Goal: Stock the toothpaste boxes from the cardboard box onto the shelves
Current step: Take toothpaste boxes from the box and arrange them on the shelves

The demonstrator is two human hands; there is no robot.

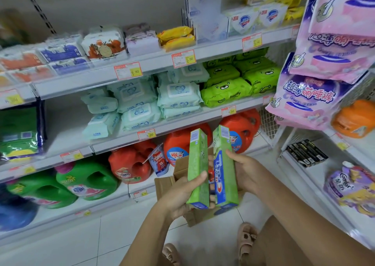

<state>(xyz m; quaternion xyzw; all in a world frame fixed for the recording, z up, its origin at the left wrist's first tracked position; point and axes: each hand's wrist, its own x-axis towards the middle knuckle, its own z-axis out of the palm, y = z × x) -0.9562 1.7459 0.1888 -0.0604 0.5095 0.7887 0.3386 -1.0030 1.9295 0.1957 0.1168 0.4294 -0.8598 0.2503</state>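
Beneath the hands, the cardboard box (164, 186) is sitting; left hand (178, 194) and right hand (245, 170) are each gripping a toothpaste box (197, 168), neither shelved yet.

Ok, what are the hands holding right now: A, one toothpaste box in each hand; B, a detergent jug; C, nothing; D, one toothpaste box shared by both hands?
A: the left hand grips one green toothpaste box and the right hand grips a second toothpaste box, both over the cardboard box.
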